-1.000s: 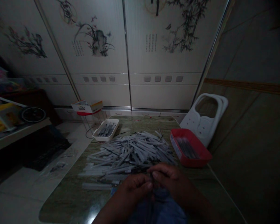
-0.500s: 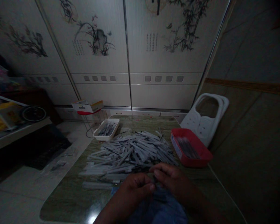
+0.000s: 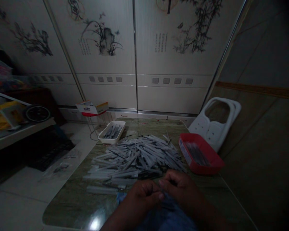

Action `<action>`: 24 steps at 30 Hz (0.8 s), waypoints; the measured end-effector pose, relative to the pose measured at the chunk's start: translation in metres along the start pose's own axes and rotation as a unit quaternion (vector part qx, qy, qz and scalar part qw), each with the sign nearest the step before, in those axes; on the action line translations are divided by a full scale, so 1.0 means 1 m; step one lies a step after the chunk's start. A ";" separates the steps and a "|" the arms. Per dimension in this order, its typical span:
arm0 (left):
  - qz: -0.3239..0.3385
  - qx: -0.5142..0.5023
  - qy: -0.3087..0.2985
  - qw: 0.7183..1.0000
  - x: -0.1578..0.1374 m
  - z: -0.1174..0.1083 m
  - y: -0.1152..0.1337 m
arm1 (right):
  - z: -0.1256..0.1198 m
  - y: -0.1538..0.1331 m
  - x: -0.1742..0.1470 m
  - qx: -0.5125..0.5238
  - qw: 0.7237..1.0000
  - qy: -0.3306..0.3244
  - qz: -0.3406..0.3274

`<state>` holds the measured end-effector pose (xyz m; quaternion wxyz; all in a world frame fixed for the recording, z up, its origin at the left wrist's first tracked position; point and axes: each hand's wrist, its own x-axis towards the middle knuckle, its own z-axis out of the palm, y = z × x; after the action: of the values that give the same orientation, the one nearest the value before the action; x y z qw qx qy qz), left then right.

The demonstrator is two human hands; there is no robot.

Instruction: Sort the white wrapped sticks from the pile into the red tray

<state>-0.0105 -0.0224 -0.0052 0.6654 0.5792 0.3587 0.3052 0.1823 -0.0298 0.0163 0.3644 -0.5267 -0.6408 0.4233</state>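
Note:
My left hand (image 3: 146, 197) is closed, thumb against curled fingers, near the front of the table. Close against it, my right hand (image 3: 179, 186) is closed in a pinch. Whatever is between the fingertips is too dark and small to make out. Just beyond both hands spreads a big pile (image 3: 142, 152) of slim whitish and dark pen-like sticks, some looking like clear sleeves. Under my wrists lies blue cloth (image 3: 168, 215), with dark slender pieces on it that I cannot identify. A few pale sleeves (image 3: 102, 190) lie left of my left hand.
A cream tray (image 3: 112, 133) with dark-tipped sticks stands at the table's far left. On the right is a red bin (image 3: 202, 157) holding a bundle of similar sticks. Beyond it leans a white folding chair (image 3: 214, 123). A printed box (image 3: 91, 108) sits on a red stool.
My right hand's fingers have curled in more, and its fingertips have drawn nearer to my left hand. The whole view has shifted slightly. The pile and containers look the same.

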 end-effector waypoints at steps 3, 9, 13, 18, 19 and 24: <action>0.001 -0.004 0.000 1.000 0.001 0.000 0.001 | 0.001 0.001 0.002 -0.015 1.000 0.025 0.010; -0.007 -0.018 0.006 1.000 0.002 -0.004 -0.003 | -0.006 -0.006 0.000 0.061 0.997 -0.057 -0.001; -0.001 -0.015 0.004 1.000 0.004 -0.004 -0.006 | -0.003 -0.001 0.002 0.021 1.000 -0.012 0.007; -0.013 -0.024 -0.005 1.000 0.005 -0.003 -0.004 | -0.007 -0.004 0.003 0.042 0.998 -0.036 0.014; -0.012 -0.028 -0.009 1.000 0.006 -0.002 -0.004 | -0.008 -0.005 0.003 0.052 0.997 -0.053 0.012; 0.000 -0.021 -0.007 1.000 0.008 0.000 -0.006 | -0.006 0.002 0.003 0.037 0.999 -0.024 0.020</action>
<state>-0.0065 -0.0166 -0.0120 0.6802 0.5671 0.3473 0.3085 0.1878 -0.0262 0.0165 0.3602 -0.5151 -0.6224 0.4664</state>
